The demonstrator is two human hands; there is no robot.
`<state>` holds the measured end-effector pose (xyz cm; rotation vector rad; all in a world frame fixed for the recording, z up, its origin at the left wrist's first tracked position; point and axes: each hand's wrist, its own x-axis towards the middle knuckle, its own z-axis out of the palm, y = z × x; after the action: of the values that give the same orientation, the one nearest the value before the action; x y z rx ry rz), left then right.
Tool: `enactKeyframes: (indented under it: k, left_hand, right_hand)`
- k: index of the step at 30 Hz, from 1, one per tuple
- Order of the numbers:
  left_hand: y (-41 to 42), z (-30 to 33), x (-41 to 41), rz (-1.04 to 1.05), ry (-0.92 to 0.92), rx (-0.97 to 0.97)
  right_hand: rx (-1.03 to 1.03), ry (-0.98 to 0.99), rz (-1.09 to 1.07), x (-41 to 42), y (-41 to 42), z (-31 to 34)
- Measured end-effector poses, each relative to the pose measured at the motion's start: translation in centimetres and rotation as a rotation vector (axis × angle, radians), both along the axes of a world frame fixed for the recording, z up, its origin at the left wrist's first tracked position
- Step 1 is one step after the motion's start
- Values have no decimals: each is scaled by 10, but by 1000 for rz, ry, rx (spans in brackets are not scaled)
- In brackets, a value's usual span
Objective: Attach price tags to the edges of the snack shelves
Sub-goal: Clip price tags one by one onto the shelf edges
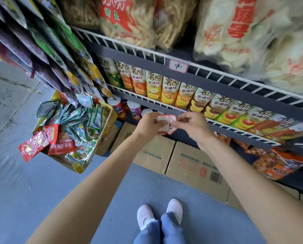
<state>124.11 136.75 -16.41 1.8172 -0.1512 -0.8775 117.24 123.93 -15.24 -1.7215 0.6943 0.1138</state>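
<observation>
My left hand (150, 123) holds a small stack of white price tags with red borders (163, 123) in front of the middle shelf's white wire edge (223, 127). My right hand (189, 124) pinches the right side of the front tag, which is peeled and tilted away from the stack. One price tag (178, 66) with a handwritten mark is stuck on the wire edge of the upper shelf. Tall snack boxes (168, 90) stand in a row behind the middle edge.
Large bags of crisps (253, 36) fill the top shelf. Hanging snack packets (47, 48) line the left. An open carton of loose packets (69, 131) sits on the floor at left, and cardboard boxes (191, 164) lie under the shelves. My feet (159, 212) stand on blue floor.
</observation>
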Motion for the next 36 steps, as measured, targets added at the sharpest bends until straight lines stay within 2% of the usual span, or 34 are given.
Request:
enactKeyframes:
  k: [7,15,19,23,29,36]
  left_hand:
    - [-6,-47,7,-1,-37,-55]
    - [-24,-99,17,-85,-153,44]
    - [-34,-118,18,-11,-117,15]
    - [-43,-134,24,-3,-276,154]
    - [-64,-142,36,-110,-296,212]
    - [-79,-149,38,-152,-247,198]
  right_hand:
    - [116,79,-70,4,-10,-43]
    - [11,28,-164,13,-24,-89]
    - [10,-9,-200,16,-33,-108]
    - [-171,-81,-285,21,-46,-120]
    - [-676,-39,-190,26,-65,-134]
    - [-828,-39,-136,28,-72,-137]
